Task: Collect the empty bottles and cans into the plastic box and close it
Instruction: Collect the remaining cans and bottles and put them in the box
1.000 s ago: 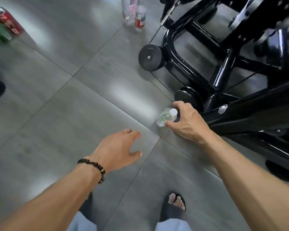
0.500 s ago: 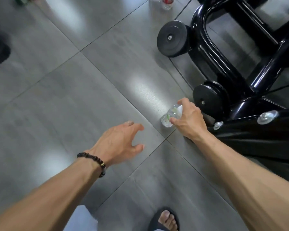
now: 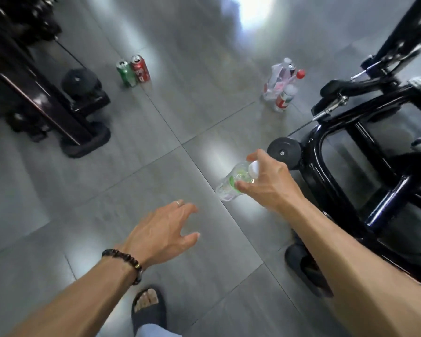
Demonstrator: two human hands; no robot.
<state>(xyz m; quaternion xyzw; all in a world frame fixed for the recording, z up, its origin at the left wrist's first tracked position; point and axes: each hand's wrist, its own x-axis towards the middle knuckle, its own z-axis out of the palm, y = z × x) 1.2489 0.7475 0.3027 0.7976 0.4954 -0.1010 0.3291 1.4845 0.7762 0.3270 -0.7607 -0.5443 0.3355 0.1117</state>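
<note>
My right hand [image 3: 269,183] grips a small clear plastic bottle [image 3: 231,184] with a white cap and green label, held by its neck above the grey tiled floor. My left hand [image 3: 164,233] hovers lower left of it, fingers spread, holding nothing; a dark bead bracelet sits on that wrist. Farther off, a green can [image 3: 126,73] and a red can [image 3: 139,68] stand side by side on the floor. At the far right, a cluster of clear bottles [image 3: 281,87], one with a red cap, stands near the black machine. No plastic box is in view.
A black gym machine frame with round wheels [image 3: 283,153] fills the right side. Another dark machine base [image 3: 66,117] stands at the left. My feet in dark slippers [image 3: 148,310] are at the bottom.
My right hand has lifted the clear bottle off the floor by the machine's wheel. The view has tilted up, bringing the cans and the bottle cluster back into sight. My left hand stays spread.
</note>
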